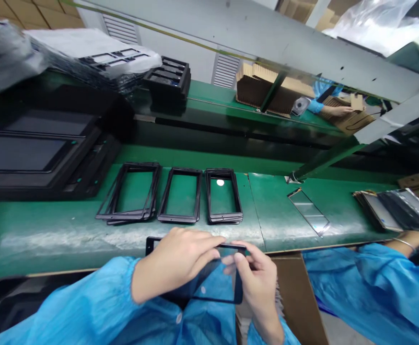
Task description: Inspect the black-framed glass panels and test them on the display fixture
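One black-framed glass panel [204, 282], held low at 6 o'clock in the view, by the near edge of the green counter [58, 235]. Left hand [175, 258] laid across its upper long edge, fingers and thumb clamped on the border; right hand [260, 273] pinching its right end — thumb in front, fingers behind, partly seen through the glass. Reckoned from the panel: a skewed stack of black rectangular frames [132, 214] at 10 o'clock, a second stack [178, 219] at 11, a third stack [226, 218] just past 12. Farther out at 10, large black trays [62, 181]. Lying slantwise at 2 o'clock, a lone glass sheet [308, 210]; beyond it, a pile of flat panels [392, 211]. At 3 o'clock — a co-worker's blue sleeve [360, 278].
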